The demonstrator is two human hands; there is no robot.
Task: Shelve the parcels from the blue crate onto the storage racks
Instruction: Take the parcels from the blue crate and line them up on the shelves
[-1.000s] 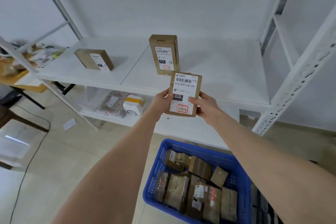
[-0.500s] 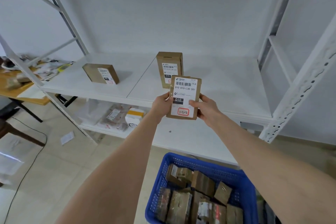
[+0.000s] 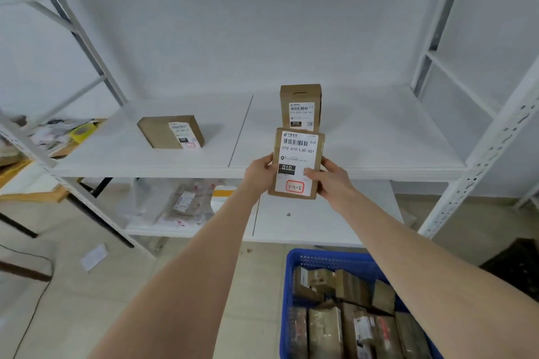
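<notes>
The left hand (image 3: 260, 168) and right hand (image 3: 333, 181) pinch a brown parcel (image 3: 296, 154) by its side edges, label towards the person, probably for reading: "010-010-L30-551", "010" and a red-boxed handwritten mark, perhaps "3-2-2". The parcel hangs at the middle shelf's (image 3: 379, 140) front edge, above the blue crate (image 3: 320, 257).

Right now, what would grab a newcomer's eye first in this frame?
The labelled parcel stands out at centre, gripped by the left hand and right hand before the middle shelf. Behind it on that shelf stands an upright parcel, with a flat parcel lying to its left. Bottom right, the blue crate holds more parcels.
</notes>
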